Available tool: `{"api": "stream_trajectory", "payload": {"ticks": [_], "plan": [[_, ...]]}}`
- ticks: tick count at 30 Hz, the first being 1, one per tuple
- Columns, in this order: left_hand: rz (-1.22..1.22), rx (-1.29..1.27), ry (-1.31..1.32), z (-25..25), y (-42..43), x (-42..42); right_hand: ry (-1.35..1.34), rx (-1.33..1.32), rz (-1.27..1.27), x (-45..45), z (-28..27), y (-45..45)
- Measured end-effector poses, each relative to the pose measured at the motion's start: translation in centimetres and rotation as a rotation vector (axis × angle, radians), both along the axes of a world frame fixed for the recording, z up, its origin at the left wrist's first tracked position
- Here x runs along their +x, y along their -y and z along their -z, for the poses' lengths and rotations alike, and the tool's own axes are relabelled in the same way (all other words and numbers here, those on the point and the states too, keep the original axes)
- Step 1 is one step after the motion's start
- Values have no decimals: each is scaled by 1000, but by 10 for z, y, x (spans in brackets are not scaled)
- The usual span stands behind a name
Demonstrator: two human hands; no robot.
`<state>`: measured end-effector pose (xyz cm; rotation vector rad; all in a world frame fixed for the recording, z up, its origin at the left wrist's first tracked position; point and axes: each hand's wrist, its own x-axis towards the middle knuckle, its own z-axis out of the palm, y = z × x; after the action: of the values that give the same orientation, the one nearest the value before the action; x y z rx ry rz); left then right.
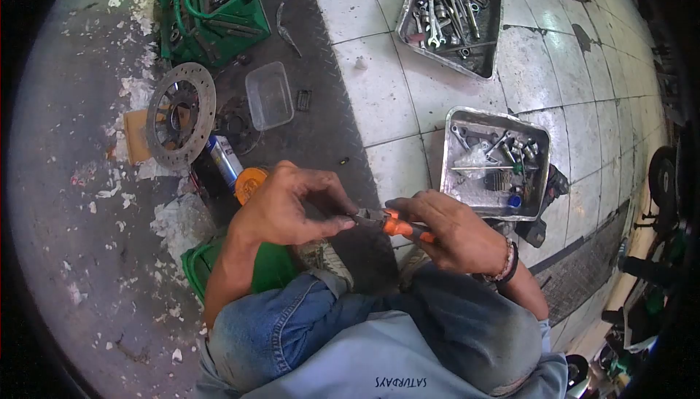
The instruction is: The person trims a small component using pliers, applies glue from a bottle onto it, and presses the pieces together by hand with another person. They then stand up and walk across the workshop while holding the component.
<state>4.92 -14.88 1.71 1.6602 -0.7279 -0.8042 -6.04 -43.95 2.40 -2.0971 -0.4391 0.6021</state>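
Observation:
Orange-handled pliers (399, 227) are gripped in my right hand (459, 233), with the jaws pointing left toward my other hand. My left hand (295, 202) is closed in a pinch, thumb and fingertips meeting right at the plier jaws. Whatever small piece sits between those fingertips is too small to make out. Both hands are held above my knees, close together in front of me. Just beyond my left hand are an orange round cap or lid (250, 182) and a blue-and-white spray can (224, 160).
A brake disc (181, 116) and a clear plastic tub (269, 95) lie ahead on the left, near a green toolbox (255, 6). Two metal trays, a far one (490, 71) with wrenches and a nearer one (446, 152) with sockets, rest on white tiles. Something green (198, 268) is beside my left leg.

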Motion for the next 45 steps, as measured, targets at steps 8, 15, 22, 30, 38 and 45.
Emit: {"api": "stream_trajectory", "payload": {"ticks": [8,15,22,30,38,45], "plan": [[-261,20,-369,87,18,-20,-85,-44,144,-13,28,-4],[-388,111,-301,177,40,-15,-20,-346,109,8,74,23],[-262,360,-39,259,84,-63,404,-773,-171,82,183,31],[-468,320,-91,263,63,-76,409,-869,7,107,224,8],[-931,259,126,270,3,-70,344,-429,464,166,246,-30],[-1023,330,199,278,-8,-73,247,-322,628,203,272,-46]]}}
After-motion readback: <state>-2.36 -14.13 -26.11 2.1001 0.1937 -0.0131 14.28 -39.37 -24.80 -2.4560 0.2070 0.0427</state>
